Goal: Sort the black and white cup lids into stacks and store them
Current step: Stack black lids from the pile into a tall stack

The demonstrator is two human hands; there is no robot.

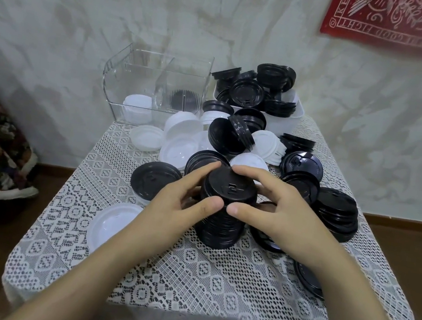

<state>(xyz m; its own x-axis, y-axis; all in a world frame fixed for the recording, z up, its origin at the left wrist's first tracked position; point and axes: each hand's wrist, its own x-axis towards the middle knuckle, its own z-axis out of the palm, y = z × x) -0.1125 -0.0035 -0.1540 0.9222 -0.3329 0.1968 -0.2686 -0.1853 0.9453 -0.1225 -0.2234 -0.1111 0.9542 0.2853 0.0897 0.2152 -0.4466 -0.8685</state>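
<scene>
Both hands are wrapped round a tall stack of black lids standing in the middle of the table. The left hand and right hand curl in from either side, thumbs almost meeting at the front just under the top lid, fingers round the back. The hold sits high on the column, and that looks to me like the weak point: lift from there and the lower lids could slip free and scatter, or the whole thing could bow sideways if the squeeze is uneven. The forearms are a worry too. A white lid lies right beside the left one near the table's edge, and a black lid is partly under the right one, so a careless swing might sweep either to the floor. At the back left stands a clear box split by a divider: a short stack of white lids in its left half, and dark lids showing through the ribbed wall of its right half. How much room is left there I can't judge. Next to it a white tub is heaped with a jumble of black lids, some riding above its rim. A loose mix of both colours lies between the boxes and the hands.
</scene>
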